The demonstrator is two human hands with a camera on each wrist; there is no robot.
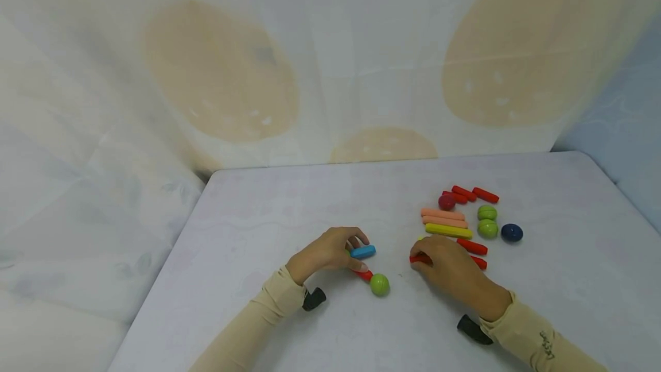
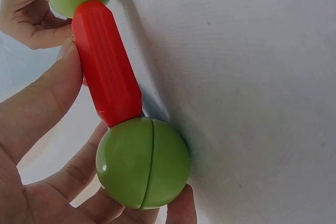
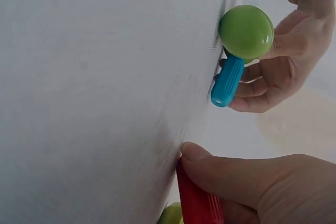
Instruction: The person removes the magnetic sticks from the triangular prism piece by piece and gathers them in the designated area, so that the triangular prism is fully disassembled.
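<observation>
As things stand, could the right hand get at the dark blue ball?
Probably yes. The right hand rests on a red stick just in front of the pile, and the dark blue ball sits at the pile's right edge with bare table between them.

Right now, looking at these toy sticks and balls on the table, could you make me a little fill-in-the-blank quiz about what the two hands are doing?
1. The left hand holds a stick whose colour is ____.
2. The green ball near the left hand is joined to a short ____ stick.
3. The right hand rests its fingers on a stick coloured ____.
4. The lone ball farthest right is dark ____.

Missing words: blue; red; red; blue
</observation>
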